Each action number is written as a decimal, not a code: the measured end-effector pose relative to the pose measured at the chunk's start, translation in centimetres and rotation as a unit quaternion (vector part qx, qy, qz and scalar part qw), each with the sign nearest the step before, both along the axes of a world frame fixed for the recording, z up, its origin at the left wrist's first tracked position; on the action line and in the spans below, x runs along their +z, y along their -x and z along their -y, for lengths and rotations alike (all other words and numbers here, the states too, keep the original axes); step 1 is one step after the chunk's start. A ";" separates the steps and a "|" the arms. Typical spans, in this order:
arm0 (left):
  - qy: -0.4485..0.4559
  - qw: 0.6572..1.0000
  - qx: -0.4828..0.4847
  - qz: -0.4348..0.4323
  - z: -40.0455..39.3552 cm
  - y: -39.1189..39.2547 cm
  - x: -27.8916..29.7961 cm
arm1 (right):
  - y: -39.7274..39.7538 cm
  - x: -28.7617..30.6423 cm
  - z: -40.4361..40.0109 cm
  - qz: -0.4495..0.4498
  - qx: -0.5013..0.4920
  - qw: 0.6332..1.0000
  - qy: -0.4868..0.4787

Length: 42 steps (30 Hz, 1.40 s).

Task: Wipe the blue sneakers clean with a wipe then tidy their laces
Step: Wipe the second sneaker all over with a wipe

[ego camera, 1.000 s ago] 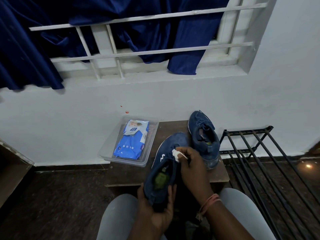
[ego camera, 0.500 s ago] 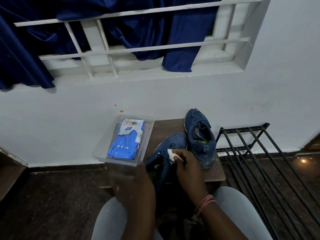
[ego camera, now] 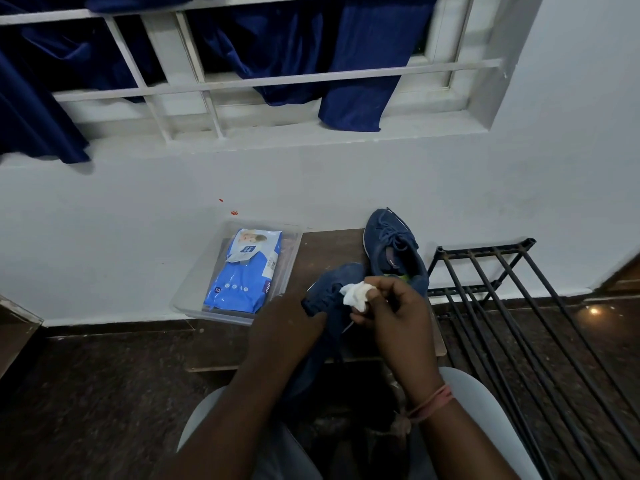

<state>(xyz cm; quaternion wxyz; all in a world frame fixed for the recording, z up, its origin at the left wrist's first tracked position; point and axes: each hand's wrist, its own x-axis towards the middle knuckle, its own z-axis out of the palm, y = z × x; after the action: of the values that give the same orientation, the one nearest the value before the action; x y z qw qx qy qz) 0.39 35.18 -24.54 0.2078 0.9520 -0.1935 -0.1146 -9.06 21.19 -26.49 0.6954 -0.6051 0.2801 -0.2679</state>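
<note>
The right hand [ego camera: 398, 317] pinches a crumpled white wipe [ego camera: 356, 294] against the laces of the nearer dark blue fabric sneaker [ego camera: 341, 277], whose toe points at the wall. The left hand [ego camera: 287, 327] curls its fingers around that sneaker's tongue and lace area. The second dark blue sneaker [ego camera: 394, 247] rests just beyond on the small brown wooden surface [ego camera: 329, 247]. Left of it, a clear plastic tray [ego camera: 188, 296] holds a blue pack of wipes [ego camera: 242, 275]. A black metal rack [ego camera: 502, 292] stands to the right.
</note>
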 end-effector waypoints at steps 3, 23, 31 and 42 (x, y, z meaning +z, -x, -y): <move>-0.008 0.999 -0.029 0.012 -0.7 0.7 -0.7 | 0.0 0.0 -0.2 -0.037 0.000 0.998 0.054; -0.114 0.985 -0.117 0.049 -0.5 1.7 -2.1 | -9.4 1.6 1.7 -0.430 0.271 0.653 0.561; -0.120 0.982 -0.127 0.074 -1.3 1.3 -2.5 | -8.3 -0.8 1.1 -0.399 0.197 0.726 0.524; -0.087 0.990 -0.106 0.044 -0.7 1.9 -2.5 | -11.7 0.0 -0.8 -0.396 0.337 0.701 0.489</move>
<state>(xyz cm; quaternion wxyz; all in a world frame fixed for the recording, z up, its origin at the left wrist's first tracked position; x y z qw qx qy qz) -1.47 35.90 -27.09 0.1021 0.9445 -0.2919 -0.1106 2.59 21.94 -26.54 0.1710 -0.9643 0.1366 0.1493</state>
